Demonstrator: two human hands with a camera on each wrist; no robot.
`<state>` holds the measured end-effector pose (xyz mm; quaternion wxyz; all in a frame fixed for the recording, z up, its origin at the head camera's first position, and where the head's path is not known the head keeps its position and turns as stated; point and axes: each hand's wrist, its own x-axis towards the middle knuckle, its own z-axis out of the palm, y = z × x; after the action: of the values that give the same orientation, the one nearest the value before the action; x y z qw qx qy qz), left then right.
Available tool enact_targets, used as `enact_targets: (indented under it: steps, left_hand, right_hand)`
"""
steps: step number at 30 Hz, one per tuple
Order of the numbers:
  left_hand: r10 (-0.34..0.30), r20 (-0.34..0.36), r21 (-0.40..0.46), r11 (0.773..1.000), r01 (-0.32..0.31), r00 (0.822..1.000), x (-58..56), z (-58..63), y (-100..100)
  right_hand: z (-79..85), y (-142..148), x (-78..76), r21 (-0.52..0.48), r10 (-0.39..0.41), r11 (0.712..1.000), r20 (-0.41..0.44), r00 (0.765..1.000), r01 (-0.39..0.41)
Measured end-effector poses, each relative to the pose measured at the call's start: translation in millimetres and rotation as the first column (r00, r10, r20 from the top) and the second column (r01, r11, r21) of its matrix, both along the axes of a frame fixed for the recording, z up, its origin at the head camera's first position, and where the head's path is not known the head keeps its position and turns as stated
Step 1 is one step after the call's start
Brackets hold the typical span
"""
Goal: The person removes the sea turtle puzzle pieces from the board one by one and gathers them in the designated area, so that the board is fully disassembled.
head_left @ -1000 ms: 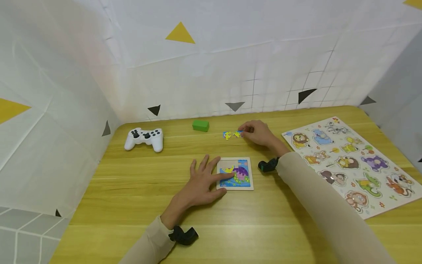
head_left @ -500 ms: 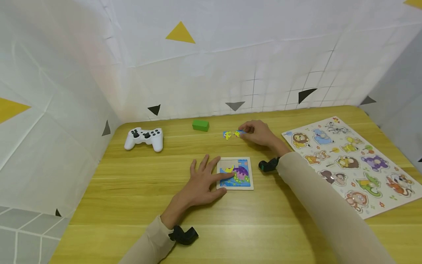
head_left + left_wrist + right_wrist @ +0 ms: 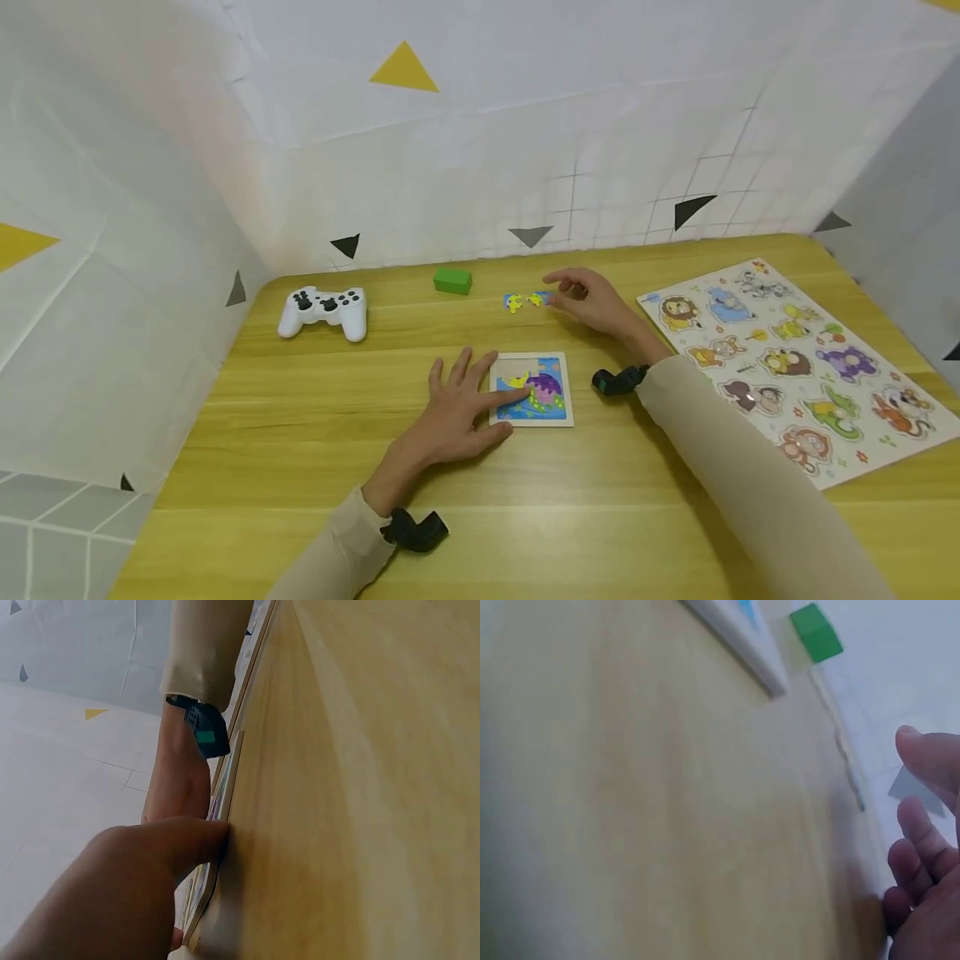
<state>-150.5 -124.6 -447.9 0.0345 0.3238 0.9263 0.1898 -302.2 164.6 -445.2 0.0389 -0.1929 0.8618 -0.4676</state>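
My left hand (image 3: 453,417) lies spread over the left side of a small framed jigsaw puzzle (image 3: 568,392). Its index finger rests on the purple and blue picture, and the thumb touches the frame's lower edge. At the puzzle's upper left a pale area of the frame's base shows. Beyond it, two yellow and blue jigsaw pieces, a left piece (image 3: 513,303) and a right piece (image 3: 537,299), lie flat on the table. My right hand (image 3: 596,300) is just right of them, thumb by the right piece and index finger raised. The right wrist view shows its fingers (image 3: 913,859) holding nothing.
A white game controller (image 3: 324,312) lies at the left. A green block (image 3: 453,281) stands near the back edge, left of the pieces. A large animal puzzle board (image 3: 757,367) covers the table's right side. White patterned cloth (image 3: 465,167) hangs behind the table.
My right thumb and index finger have parted from the right jigsaw piece, the index finger lifting. My left hand stays on the puzzle. The head view has shifted slightly.
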Motion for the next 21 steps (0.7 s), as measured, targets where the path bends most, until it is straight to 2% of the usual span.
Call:
enact_targets:
  steps: [5,9,12,18,21]
  left_hand:
    - [0.005,0.002,-0.012,1.000,-0.005,1.000,0.0,1.1,-1]
    - [0.000,0.007,-0.014,1.000,0.000,1.000,-0.1,2.2,-2]
    - [-0.001,0.016,-0.006,1.000,0.002,1.000,-0.1,2.4,-2]
    - [-0.006,0.012,0.001,1.000,0.006,1.000,0.0,0.7,-1]
    - [-0.013,0.010,-0.002,1.000,0.013,1.000,0.2,-0.4,-1]
  right_hand:
    - [7.1,2,18.6,-0.007,0.085,0.996,0.021,0.996,-0.085]
    - [10.5,2,34.3,0.020,0.193,0.981,0.005,0.981,-0.193]
    - [10.5,0,45.3,0.039,0.244,0.969,-0.015,0.970,-0.243]
    - [8.5,-3,61.9,0.116,0.331,0.940,-0.088,0.939,-0.321]
    - [9.2,-4,68.8,0.177,0.345,0.929,-0.106,0.933,-0.324]
